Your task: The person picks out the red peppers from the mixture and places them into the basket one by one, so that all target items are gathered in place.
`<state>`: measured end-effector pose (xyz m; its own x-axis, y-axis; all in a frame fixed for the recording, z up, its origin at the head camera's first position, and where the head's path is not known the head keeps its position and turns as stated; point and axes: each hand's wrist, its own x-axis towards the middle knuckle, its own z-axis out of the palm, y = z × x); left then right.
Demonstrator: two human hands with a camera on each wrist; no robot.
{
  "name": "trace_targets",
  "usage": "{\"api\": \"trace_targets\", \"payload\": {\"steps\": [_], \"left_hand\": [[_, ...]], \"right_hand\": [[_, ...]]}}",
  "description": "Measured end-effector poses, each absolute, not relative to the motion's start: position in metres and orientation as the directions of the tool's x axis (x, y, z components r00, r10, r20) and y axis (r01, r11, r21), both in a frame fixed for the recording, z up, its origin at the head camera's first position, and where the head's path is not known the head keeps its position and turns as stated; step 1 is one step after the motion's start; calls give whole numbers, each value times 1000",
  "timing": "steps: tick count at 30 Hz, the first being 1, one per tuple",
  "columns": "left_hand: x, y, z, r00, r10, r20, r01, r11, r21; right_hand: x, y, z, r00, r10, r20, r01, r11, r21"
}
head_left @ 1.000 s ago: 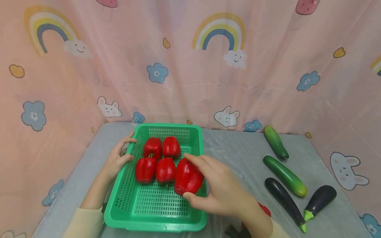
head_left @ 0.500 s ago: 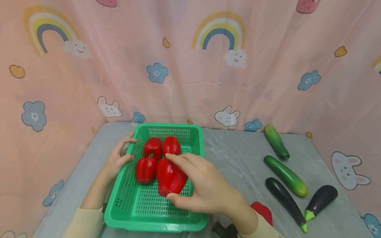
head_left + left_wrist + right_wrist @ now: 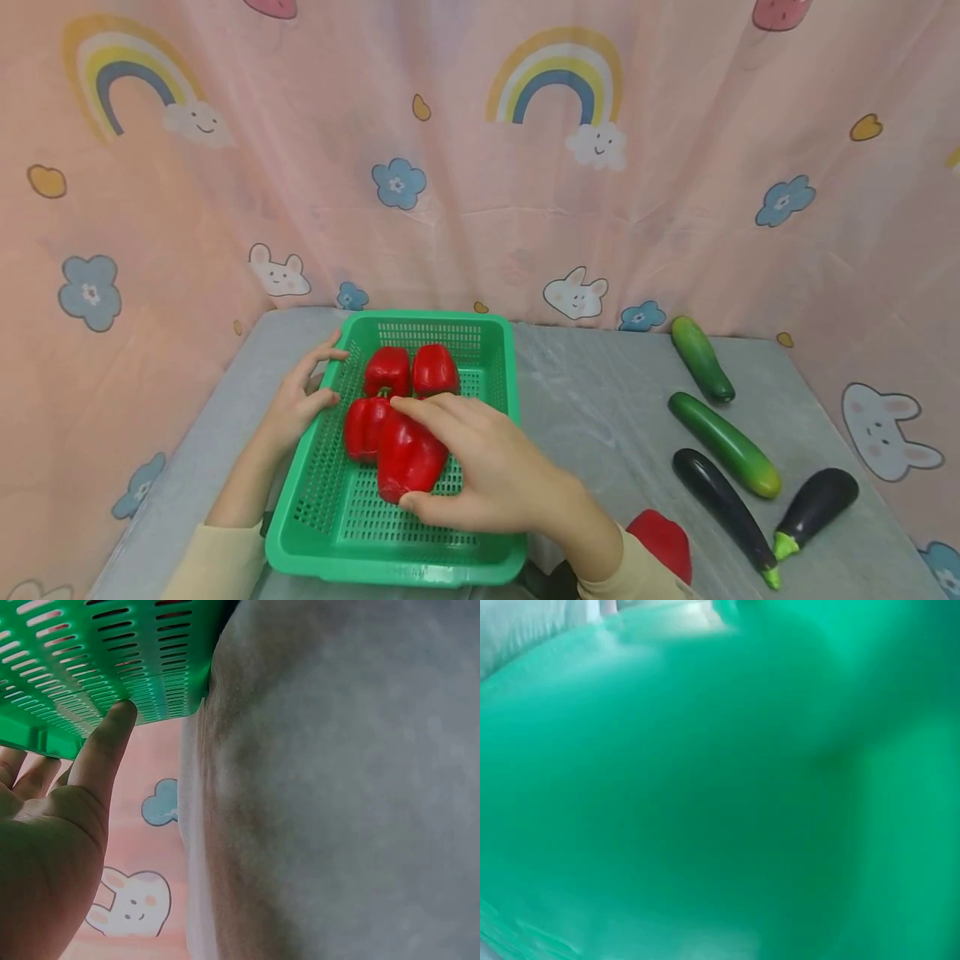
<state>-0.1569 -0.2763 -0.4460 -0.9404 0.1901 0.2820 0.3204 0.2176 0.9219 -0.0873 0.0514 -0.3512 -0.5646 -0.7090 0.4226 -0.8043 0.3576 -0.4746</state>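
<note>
- The right hand holds a glossy red bell pepper, the grip clamped on it with the fingers at its far end and the thumb at its near end.
- This held pepper is inside the outline of a rectangular green plastic basket with slotted walls; whether its underside touches the basket floor cannot be told.
- The left hand grips the basket's left side: a fingertip and the thumb tip lie over the rim, and the left wrist view shows one finger against the slotted outer wall.
- Three more red bell peppers show in the basket: one just left of the held pepper, partly covered by it, and two side by side behind, a left one and a right one.
- The basket stands on a grey-covered table.
- Beside the right forearm on the table lies a red object, partly hidden by a cream sleeve.
- Farther right lie two green zucchini-shaped vegetables and, nearer, two dark purple eggplants with green stem ends.
- The right wrist view is blurred green; the right hand cannot be made out there.
</note>
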Motion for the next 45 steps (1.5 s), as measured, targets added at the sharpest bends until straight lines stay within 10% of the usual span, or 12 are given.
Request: {"api": "trace_targets", "payload": {"steps": [45], "left_hand": [[-156, -276, -446, -933, 193, 305, 343, 216, 914]], "right_hand": [[-93, 10, -392, -489, -864, 117, -727, 330, -601]]}}
